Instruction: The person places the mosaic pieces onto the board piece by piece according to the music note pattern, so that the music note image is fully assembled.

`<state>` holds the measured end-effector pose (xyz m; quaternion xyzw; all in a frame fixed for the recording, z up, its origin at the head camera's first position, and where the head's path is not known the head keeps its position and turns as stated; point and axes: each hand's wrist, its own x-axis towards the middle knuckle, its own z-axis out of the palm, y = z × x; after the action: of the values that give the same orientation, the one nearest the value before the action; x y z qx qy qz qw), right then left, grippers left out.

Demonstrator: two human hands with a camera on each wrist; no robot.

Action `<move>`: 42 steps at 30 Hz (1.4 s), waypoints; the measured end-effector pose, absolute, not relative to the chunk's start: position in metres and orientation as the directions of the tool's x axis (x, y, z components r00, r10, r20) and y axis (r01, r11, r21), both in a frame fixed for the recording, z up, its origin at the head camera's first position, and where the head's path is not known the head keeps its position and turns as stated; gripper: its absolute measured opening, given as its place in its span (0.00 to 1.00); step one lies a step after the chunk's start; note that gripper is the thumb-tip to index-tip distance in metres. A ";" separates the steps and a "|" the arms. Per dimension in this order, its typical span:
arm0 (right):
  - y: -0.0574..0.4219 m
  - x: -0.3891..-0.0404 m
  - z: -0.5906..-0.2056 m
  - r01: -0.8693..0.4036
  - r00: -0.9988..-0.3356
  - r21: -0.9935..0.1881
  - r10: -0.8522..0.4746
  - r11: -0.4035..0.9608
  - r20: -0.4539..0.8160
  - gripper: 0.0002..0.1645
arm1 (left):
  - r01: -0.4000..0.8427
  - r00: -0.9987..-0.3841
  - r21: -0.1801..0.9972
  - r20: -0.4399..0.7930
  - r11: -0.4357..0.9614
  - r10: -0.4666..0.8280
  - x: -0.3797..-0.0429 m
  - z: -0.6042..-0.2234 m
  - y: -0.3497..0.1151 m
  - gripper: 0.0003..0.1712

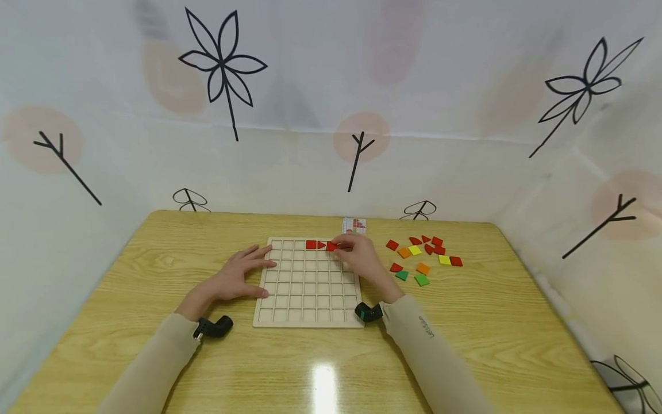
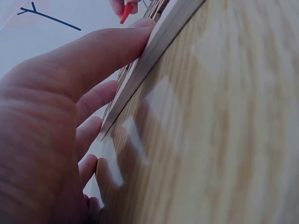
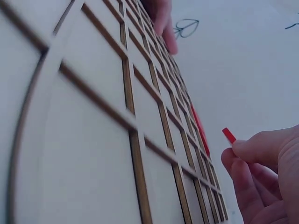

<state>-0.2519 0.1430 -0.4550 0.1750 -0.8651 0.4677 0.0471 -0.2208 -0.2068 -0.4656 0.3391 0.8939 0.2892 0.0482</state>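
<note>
My right hand [image 1: 358, 256] pinches a small red tile [image 3: 229, 135] between thumb and fingers, held over the back row of a wooden grid board [image 1: 309, 321]. In that row, a red square tile [image 1: 311, 245] and a red triangular tile [image 1: 321, 245] lie in neighbouring cells, just left of the fingertips. The held tile's full outline is partly hidden by the fingers. My left hand [image 1: 235, 276] spreads along the board's left side, its thumb and fingertips at the rim; the left wrist view shows the thumb [image 2: 105, 51] resting on the wooden edge.
Right of the board several loose tiles lie scattered, among them a yellow tile [image 1: 415, 250], an orange tile [image 1: 423, 268], a green tile [image 1: 422, 280] and a red tile [image 1: 455, 261]. Behind the board is a printed card [image 1: 357, 223]. A patterned cloth [image 1: 289, 167] hangs behind the table.
</note>
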 end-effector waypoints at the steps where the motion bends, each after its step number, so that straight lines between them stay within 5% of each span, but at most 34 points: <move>1: 0.140 -0.253 -0.455 -0.353 -0.932 -0.795 -0.261 0.493 0.252 0.12 | 0.578 -0.766 0.550 0.110 0.603 0.634 -0.221 -0.466 -0.207 0.41; 42: 0.099 -0.253 -0.472 -0.327 -0.933 -0.809 -0.303 0.489 0.193 0.09 | 0.562 -0.775 0.559 0.098 0.610 0.624 -0.219 -0.462 -0.205 0.40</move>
<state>-0.2531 0.0988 -0.4719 0.1825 -0.8627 0.4715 0.0123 -0.2194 -0.2052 -0.4621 0.3309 0.8957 0.2921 0.0533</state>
